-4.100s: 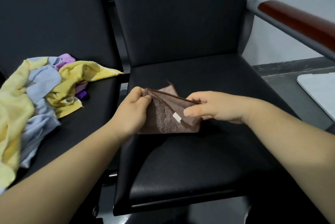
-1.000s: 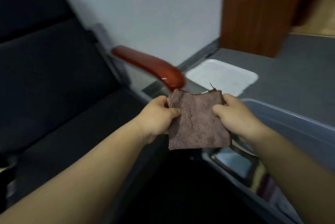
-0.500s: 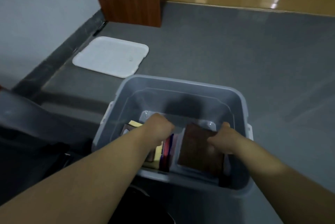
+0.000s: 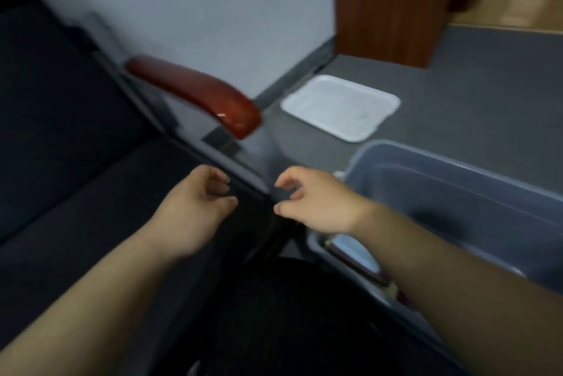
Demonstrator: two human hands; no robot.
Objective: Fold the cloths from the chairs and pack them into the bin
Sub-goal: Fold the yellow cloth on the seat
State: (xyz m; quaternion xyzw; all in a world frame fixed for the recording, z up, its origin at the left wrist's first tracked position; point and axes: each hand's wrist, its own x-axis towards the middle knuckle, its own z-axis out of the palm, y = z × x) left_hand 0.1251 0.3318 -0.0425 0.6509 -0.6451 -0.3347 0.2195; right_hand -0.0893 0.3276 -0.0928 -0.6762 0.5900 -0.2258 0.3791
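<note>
Both of my hands are empty. My left hand (image 4: 195, 208) hovers over the right edge of the black chair seat (image 4: 91, 208), fingers loosely curled. My right hand (image 4: 313, 202) hangs just left of the grey-blue plastic bin (image 4: 457, 180), fingers relaxed, holding nothing. The bin stands on the floor at the right. A sliver of folded cloths (image 4: 356, 254) shows at its near left corner under my right forearm. The brown cloth is hidden from view. The frame is motion-blurred.
A red-brown wooden armrest (image 4: 198, 92) runs along the chair's right side, above my hands. A white tray-like lid (image 4: 341, 106) lies on the grey floor beyond the bin. A wooden panel (image 4: 393, 1) stands at the back, next to a pale wall.
The brown cloth went into the bin and both hands let go of it. My hands have come out of the bin and moved left toward the chair; the view swung left.
</note>
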